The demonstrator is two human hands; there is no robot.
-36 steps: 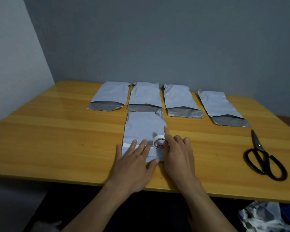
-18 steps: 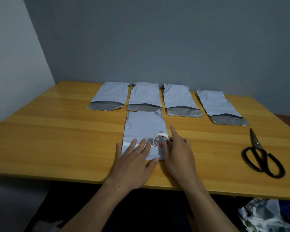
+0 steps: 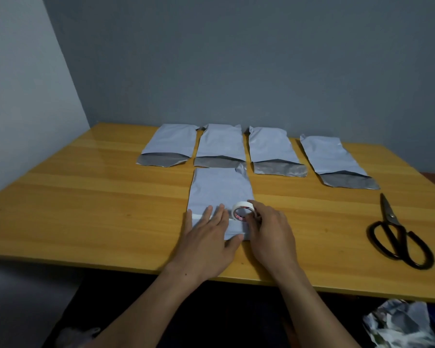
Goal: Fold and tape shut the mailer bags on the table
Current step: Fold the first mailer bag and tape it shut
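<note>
Now pressing mailer bag flat with left hand, fingers straight. Gripping tape roll with right hand at right end of crosswise strip.

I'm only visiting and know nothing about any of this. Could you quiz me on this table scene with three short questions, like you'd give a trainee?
1. How many bags lie in the back row?
2. True or false: the left hand presses flat on the near bag.
3. The right hand grips: A the tape roll; B a back-row bag; C nothing.

Key: 1 four; 2 true; 3 A.
</note>
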